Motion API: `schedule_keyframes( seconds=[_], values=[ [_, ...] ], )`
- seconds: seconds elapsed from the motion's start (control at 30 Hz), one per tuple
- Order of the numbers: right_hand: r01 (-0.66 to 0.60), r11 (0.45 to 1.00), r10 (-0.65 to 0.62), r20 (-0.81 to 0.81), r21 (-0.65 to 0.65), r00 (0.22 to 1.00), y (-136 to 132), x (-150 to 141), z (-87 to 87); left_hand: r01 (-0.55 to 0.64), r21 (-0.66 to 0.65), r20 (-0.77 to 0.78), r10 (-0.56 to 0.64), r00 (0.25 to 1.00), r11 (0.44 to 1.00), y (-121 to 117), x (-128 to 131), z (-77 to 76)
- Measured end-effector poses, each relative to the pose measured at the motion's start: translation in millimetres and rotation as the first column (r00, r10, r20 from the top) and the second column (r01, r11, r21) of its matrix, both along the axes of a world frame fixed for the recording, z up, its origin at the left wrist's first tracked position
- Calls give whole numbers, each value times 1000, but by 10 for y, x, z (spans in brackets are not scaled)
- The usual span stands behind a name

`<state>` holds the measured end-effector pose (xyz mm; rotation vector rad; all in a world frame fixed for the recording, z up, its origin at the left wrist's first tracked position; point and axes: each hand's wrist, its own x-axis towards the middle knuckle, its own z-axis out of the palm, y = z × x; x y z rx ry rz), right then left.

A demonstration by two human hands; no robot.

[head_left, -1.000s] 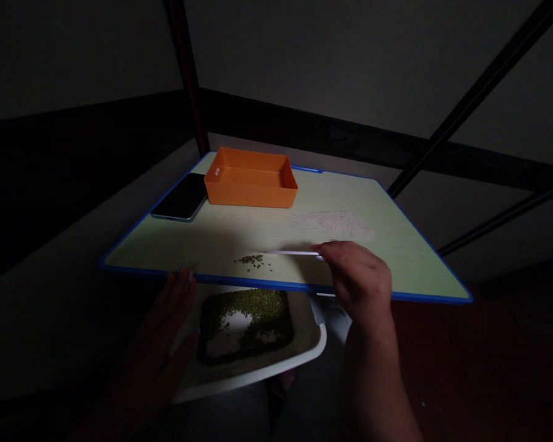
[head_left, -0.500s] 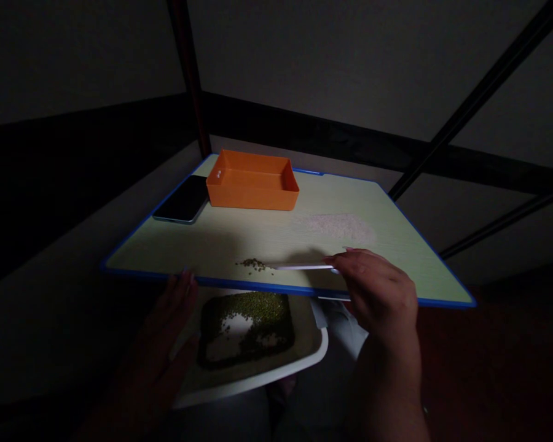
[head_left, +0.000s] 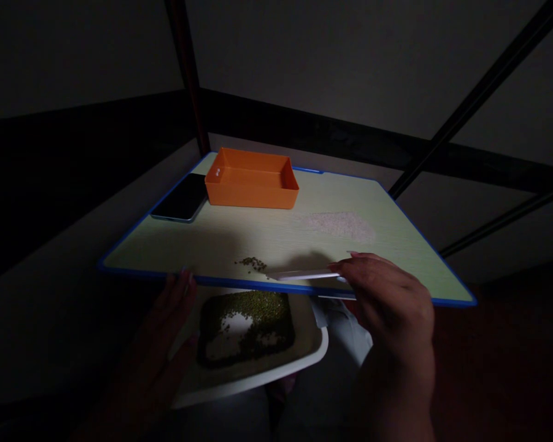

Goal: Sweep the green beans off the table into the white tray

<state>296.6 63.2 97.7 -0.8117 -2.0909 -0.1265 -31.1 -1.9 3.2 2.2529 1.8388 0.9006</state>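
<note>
Pinched in my right hand (head_left: 391, 294) is a thin, flat white tool (head_left: 304, 274), perhaps a plastic knife. Its tip points left, just in front of a small scatter of greenish beans (head_left: 253, 264) on the pale yellow-green board (head_left: 203, 245). Below the front edge, a white tub (head_left: 311, 362) holds many green beans (head_left: 262, 307), with bare patches of its bottom showing. My left hand (head_left: 161, 337) is open and in deep shadow, fingertips at the board's blue edge and thumb apart, along the tub's left side.
An orange box (head_left: 253, 196) stands toward the back of the board. Left of it lies a dark-screened phone (head_left: 182, 197). A flat patch of pale pinkish grains (head_left: 343, 226) spreads at the right. Dark panelled walls rise behind the board.
My right hand has moved slightly right and toward me, drawing the white tool's tip away from the scattered beans, nearer the front edge. My left hand has stayed almost still.
</note>
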Motion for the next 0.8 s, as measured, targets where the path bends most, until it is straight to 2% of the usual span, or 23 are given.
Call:
schedule_keyframes(
  seconds=[0.27, 0.47, 0.8],
  values=[
    [-10, 997, 7, -39, -72, 999, -61, -5, 15, -11, -15, -9, 10, 1000, 1000, -14, 17, 22],
    [24, 991, -38, -101, -133, 994, -20, -72, 15, -1, -13, -18, 1, 1000, 1000, -19, 16, 11],
    [-28, 993, 15, -111, -115, 994, -4, -158, 47, -1, -15, -25, 0, 1000, 1000, 1, 4, 21]
  ],
)
